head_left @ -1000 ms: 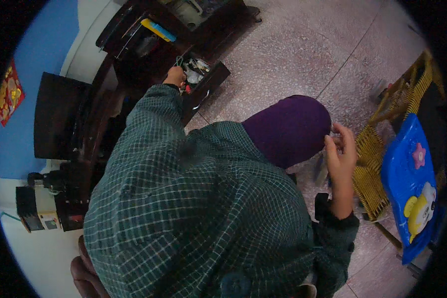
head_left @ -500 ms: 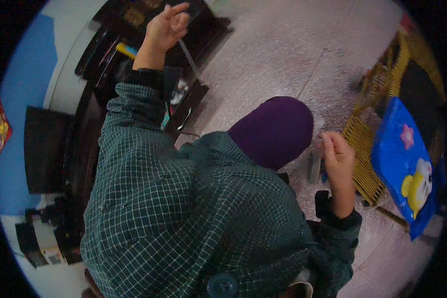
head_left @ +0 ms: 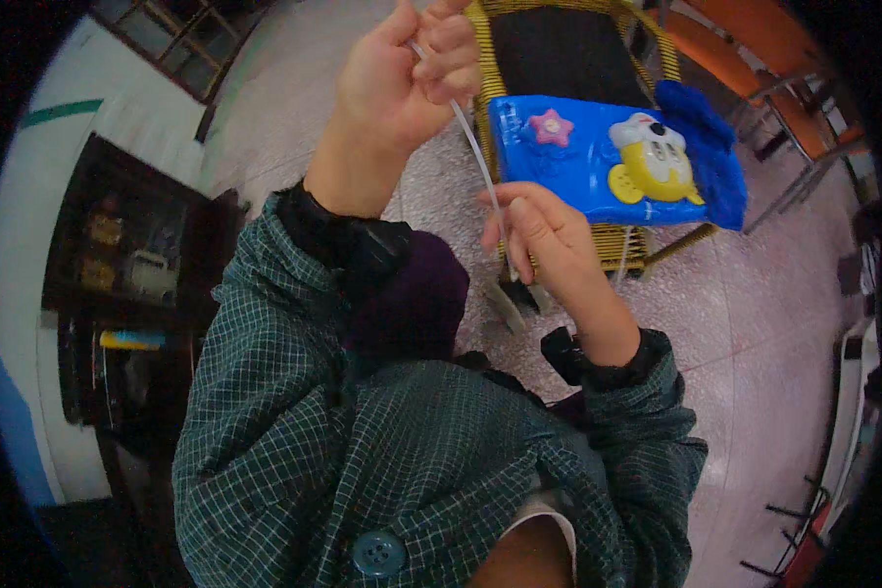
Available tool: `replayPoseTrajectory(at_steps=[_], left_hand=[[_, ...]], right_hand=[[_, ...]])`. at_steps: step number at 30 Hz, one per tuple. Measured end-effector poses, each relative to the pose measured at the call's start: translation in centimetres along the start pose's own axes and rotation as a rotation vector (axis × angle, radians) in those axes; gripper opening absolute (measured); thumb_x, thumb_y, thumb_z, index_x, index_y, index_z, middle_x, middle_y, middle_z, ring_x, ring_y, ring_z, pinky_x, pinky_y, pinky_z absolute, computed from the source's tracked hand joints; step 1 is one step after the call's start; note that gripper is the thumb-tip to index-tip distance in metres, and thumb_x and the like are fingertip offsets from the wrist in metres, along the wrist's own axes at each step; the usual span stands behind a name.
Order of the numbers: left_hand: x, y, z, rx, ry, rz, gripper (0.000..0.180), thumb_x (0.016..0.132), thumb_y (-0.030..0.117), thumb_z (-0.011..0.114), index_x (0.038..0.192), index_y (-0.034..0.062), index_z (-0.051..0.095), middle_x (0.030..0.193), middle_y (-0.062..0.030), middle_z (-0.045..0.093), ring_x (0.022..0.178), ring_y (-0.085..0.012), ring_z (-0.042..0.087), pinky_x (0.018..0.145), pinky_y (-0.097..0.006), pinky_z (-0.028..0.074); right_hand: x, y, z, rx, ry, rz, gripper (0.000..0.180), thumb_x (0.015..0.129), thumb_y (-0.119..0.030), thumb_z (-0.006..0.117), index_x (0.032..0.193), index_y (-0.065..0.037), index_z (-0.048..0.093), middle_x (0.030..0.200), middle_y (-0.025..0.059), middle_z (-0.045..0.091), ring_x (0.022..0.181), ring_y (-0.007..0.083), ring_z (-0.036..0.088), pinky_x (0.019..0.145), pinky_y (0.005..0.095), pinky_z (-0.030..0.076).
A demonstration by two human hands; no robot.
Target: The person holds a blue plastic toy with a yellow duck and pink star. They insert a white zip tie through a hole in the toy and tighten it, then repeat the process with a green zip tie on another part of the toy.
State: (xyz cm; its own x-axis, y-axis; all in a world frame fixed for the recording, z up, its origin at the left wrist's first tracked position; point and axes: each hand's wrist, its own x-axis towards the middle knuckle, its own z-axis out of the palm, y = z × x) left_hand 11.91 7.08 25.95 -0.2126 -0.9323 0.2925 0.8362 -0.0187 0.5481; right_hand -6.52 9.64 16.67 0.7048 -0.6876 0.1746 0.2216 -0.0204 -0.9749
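Observation:
My left hand (head_left: 412,78) is raised at the top middle, its fingers curled around the upper end of a thin white strip (head_left: 473,142). The strip hangs down, slightly bent, toward my right hand (head_left: 549,235). The right thumb and fingers close on the strip near its lower end; the exact contact is partly hidden. Just beyond my right hand, a glossy blue plastic cushion (head_left: 578,186) with a raised yellow cartoon figure and a pink star lies on a woven yellow chair (head_left: 671,44) with a black seat.
A dark cabinet (head_left: 127,235) with a yellow and blue object (head_left: 132,340) stands at the left. Orange chairs (head_left: 730,39) with metal legs are at the far right. Below my hands is my purple-covered knee (head_left: 416,294). Red and black items (head_left: 804,534) sit at the lower right.
My view has turned right, bringing the chair and cushion to the top middle. My hands, formerly far apart, have come together, and the right one now meets the strip hanging from the left.

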Motion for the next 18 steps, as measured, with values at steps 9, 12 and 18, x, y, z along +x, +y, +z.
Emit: replayPoseTrajectory(at_steps=[9,12,18], left_hand=[[1.9,-6.6,-1.1,0.244,0.028,0.122,0.041,0.092,0.032,0.036,0.118,0.0016,0.044,0.091,-0.0095,0.058,0.065,-0.0148,0.054,0.060,-0.024,0.044],[0.5,-10.7,-1.2,0.701,-0.020,0.099,0.030,0.090,0.021,0.041,0.111,0.0018,0.050,0.095,-0.0110,0.060,0.076,-0.0174,0.058,0.066,-0.023,0.046],[-1.2,-13.3,-2.6,1.079,0.027,0.522,0.016,0.081,0.004,0.055,0.096,-0.0007,0.056,0.085,-0.0096,0.061,0.075,-0.0173,0.060,0.066,-0.027,0.048]], right_hand=[[-1.5,-3.5,-3.0,0.084,0.379,-0.059,0.020,0.090,-0.019,0.046,0.090,-0.002,0.056,0.054,0.0026,0.051,0.033,0.0048,0.034,0.032,0.0168,0.025],[-1.5,-3.5,-4.1,0.126,0.534,-0.232,0.021,0.091,-0.019,0.044,0.089,-0.001,0.055,0.051,0.0031,0.049,0.032,0.0051,0.033,0.032,0.0173,0.024],[-2.1,-5.3,-4.3,-0.037,0.400,0.067,0.021,0.090,-0.020,0.046,0.087,-0.002,0.056,0.049,0.0036,0.049,0.030,0.0054,0.031,0.030,0.0174,0.021]])
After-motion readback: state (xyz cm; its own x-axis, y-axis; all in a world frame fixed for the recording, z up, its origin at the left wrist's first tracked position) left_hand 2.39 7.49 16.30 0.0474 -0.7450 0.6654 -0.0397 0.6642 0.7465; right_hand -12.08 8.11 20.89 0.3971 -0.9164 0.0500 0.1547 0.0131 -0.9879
